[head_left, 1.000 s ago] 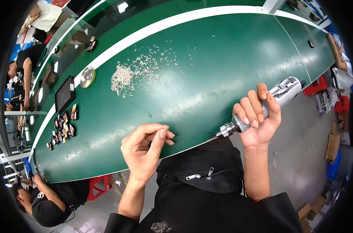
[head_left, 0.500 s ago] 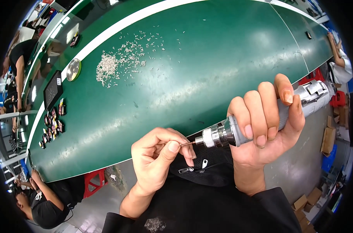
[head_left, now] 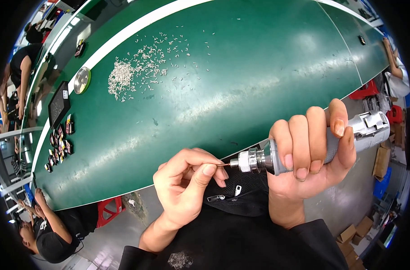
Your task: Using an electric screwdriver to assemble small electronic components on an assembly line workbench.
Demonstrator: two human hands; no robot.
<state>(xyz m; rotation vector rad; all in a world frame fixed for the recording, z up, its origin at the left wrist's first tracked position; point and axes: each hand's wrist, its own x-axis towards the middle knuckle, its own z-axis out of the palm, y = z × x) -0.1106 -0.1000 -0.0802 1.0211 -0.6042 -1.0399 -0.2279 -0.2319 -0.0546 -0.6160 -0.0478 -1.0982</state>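
Observation:
My right hand (head_left: 306, 148) is wrapped round the grey body of an electric screwdriver (head_left: 369, 131), held near the table's front edge. Its silver chuck (head_left: 248, 161) points left, toward my other hand. A thin copper-coloured bit (head_left: 225, 164) sticks out of the chuck. My left hand (head_left: 182, 184) is closed, with thumb and forefinger pinching the end of this bit. Whether a small part sits on the tip is hidden by the fingertips. On the green table (head_left: 241, 99), a pile of small pale metal pins (head_left: 122, 77) lies beyond my hands, scattering out to the right.
At the left stand a round green-rimmed dish (head_left: 82, 80), a black tray (head_left: 59, 105) and several small black parts (head_left: 60, 146). Another small black part (head_left: 362, 40) lies far right. A person in black (head_left: 56, 234) sits at lower left. Cardboard boxes (head_left: 356, 234) stand on the floor at right.
The screwdriver has shifted slightly down and right with my right hand. My left thumb and forefinger have moved a little right, closer to the chuck, still pinching the bit.

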